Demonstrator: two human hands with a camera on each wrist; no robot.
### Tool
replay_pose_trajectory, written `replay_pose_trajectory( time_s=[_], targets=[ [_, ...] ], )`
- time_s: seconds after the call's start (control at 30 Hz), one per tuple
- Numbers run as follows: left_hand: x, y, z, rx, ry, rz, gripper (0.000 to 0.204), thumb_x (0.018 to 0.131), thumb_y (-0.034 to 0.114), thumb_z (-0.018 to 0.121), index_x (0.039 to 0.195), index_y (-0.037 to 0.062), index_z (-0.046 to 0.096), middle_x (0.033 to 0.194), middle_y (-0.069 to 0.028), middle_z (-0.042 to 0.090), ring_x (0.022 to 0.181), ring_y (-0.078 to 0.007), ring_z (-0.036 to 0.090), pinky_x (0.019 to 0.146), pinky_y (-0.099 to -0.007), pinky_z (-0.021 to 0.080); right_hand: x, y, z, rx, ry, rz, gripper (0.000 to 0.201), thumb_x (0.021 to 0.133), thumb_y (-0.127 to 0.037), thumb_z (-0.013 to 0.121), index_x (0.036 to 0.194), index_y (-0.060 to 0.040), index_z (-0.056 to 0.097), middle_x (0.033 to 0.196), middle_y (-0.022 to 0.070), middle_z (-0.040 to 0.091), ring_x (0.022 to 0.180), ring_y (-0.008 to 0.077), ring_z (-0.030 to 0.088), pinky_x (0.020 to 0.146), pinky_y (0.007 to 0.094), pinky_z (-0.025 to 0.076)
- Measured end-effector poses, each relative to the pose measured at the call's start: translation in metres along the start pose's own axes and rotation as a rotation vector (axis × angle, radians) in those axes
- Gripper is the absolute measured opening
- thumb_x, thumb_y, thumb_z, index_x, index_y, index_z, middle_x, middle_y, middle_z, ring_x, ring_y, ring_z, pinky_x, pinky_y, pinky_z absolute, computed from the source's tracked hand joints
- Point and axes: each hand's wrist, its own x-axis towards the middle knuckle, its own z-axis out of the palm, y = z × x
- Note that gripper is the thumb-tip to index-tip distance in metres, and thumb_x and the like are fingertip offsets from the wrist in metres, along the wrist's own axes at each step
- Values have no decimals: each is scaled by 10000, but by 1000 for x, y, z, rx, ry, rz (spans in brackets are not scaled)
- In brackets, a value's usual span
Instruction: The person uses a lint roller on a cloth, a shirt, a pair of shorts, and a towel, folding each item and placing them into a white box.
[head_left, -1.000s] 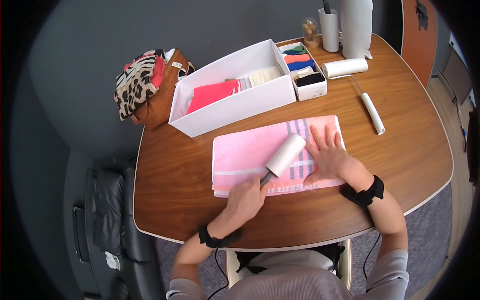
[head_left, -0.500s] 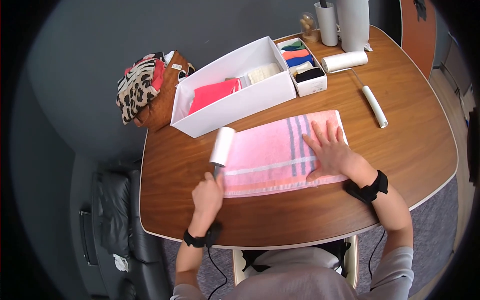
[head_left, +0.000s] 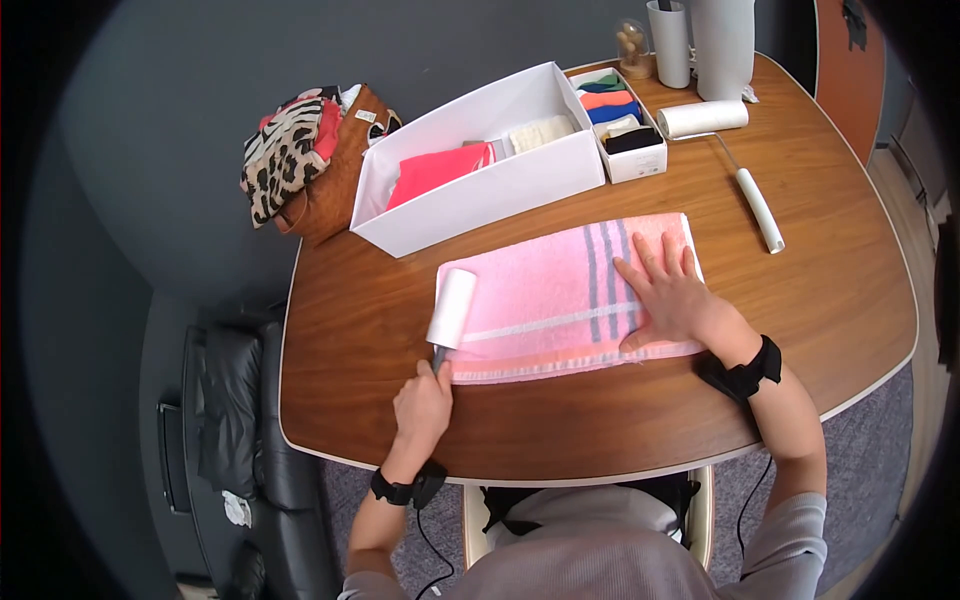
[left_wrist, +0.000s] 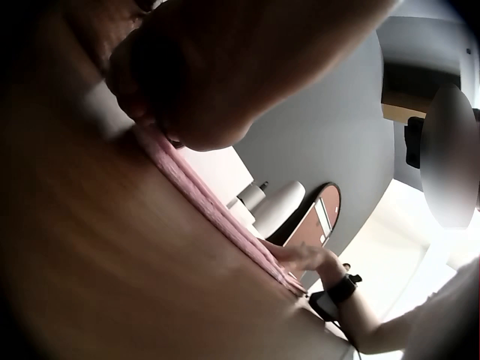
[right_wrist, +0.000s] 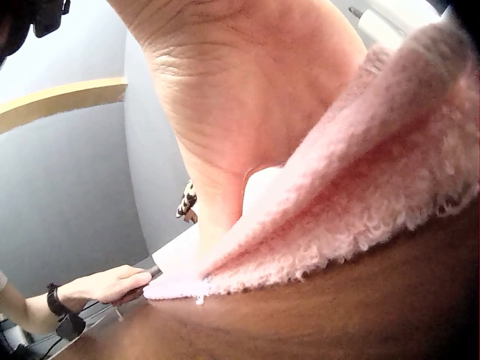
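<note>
A folded pink towel [head_left: 530,290] with grey and white stripes lies flat on the wooden table. The left hand [head_left: 423,402] grips the dark handle of a white lint roller [head_left: 453,308], whose cylinder rests on the towel's left end. The right hand [head_left: 677,303] lies spread on the towel's right part, over the grey stripes. In the right wrist view, the palm [right_wrist: 255,90] rests on the towel's folded layers [right_wrist: 360,187]. The left wrist view shows the left hand [left_wrist: 202,75] dark at the towel's edge [left_wrist: 202,199].
Behind the towel stand a long white box [head_left: 500,197] holding folded cloths and a small white box [head_left: 638,166] of coloured items. A larger roller [head_left: 704,119] with a white handle lies at the right. A brown bag [head_left: 340,190] with clothes stands back left.
The left hand has carried the lint roller from the towel's middle to its left end, where it was blurred half a second ago. The right hand has stayed spread on the towel.
</note>
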Motion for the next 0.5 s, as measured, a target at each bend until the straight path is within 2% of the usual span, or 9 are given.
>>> replay_pose_trajectory(
  time_s=[0.13, 0.23, 0.3, 0.37, 0.5],
  targets=[
    [5, -13, -8, -1, 28, -24, 384, 897, 351, 392, 834, -15, 486, 631, -259, 575, 618, -424, 579, 570, -505, 459, 0, 0, 2, -9, 5, -3, 1067, 607, -685, 585, 1393, -130, 124, 1428, 229, 21, 1262, 523, 46, 1008, 587, 143],
    [-19, 5, -26, -4, -9, 74, 366, 894, 340, 407, 841, -13, 483, 613, -251, 570, 596, -420, 577, 542, -508, 453, 1, 1, 3, -7, 4, 1, 1067, 609, -685, 584, 1393, -129, 122, 1429, 228, 18, 1263, 521, 42, 1008, 588, 141],
    [-38, 14, -29, -63, -105, 188, 339, 889, 327, 420, 842, -6, 469, 596, -237, 569, 586, -413, 577, 537, -506, 454, 1, 0, 1, -4, -8, 2, 1067, 610, -683, 585, 1394, -128, 121, 1429, 227, 16, 1265, 518, 38, 1007, 589, 139],
    [-49, 16, -23, -49, -192, 167, 336, 891, 323, 415, 835, -5, 465, 593, -232, 570, 590, -415, 577, 549, -503, 458, 1, 0, 0, -11, -14, 4, 1064, 612, -680, 586, 1395, -130, 119, 1430, 226, 14, 1266, 517, 36, 1006, 590, 137],
    [-43, 4, -12, -10, -102, 50, 360, 896, 332, 403, 835, -16, 471, 620, -248, 575, 616, -419, 581, 566, -503, 460, 1, 2, 3, 16, 7, -10, 1064, 613, -675, 591, 1396, -135, 114, 1431, 223, 10, 1268, 513, 32, 1009, 589, 128]
  ],
)
